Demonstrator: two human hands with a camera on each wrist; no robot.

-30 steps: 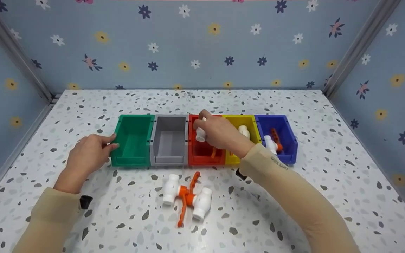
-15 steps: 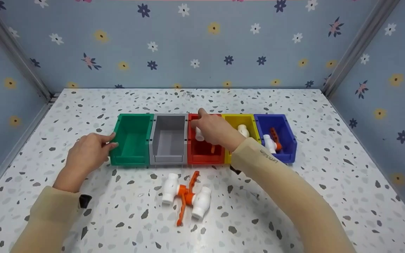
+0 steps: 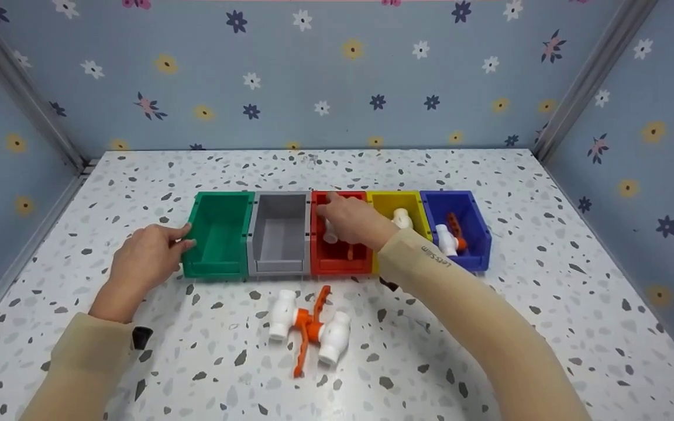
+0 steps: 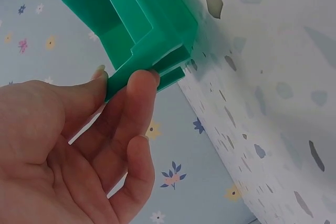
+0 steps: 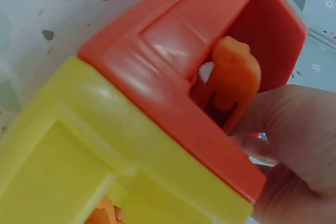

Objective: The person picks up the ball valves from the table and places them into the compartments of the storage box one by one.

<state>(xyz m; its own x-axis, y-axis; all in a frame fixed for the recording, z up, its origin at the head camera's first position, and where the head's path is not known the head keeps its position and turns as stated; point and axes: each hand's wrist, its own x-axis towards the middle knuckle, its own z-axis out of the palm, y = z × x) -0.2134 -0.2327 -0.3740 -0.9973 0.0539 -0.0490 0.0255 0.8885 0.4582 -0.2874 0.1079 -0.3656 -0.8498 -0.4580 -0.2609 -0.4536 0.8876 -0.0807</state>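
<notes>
My left hand [image 3: 148,257] pinches the left wall of the green bin [image 4: 157,43] between thumb and fingers. Inside the red bin [image 3: 341,268], my right hand [image 3: 357,221] holds a white ball valve [image 3: 330,235] with an orange lever. In the right wrist view, that lever [image 5: 236,77] points up toward the bin's front opening, while my fingers partly hide behind it and the bin wall. Two more ball valves lie on the table in front of the bins: a left one [image 3: 282,316] and a right one [image 3: 334,339], their orange levers crossing.
A grey bin [image 3: 281,266] stands between the green and red ones. To the right, the yellow bin [image 3: 396,200] holds a valve [image 3: 402,218], and the blue bin [image 3: 485,251] another valve [image 3: 447,241]. Flower-patterned panels [image 3: 325,76] enclose the speckled table [image 3: 226,380].
My right hand has lowered the ball valve deeper into the red bin. My left hand stays on the green bin, and the two valves on the table have not moved.
</notes>
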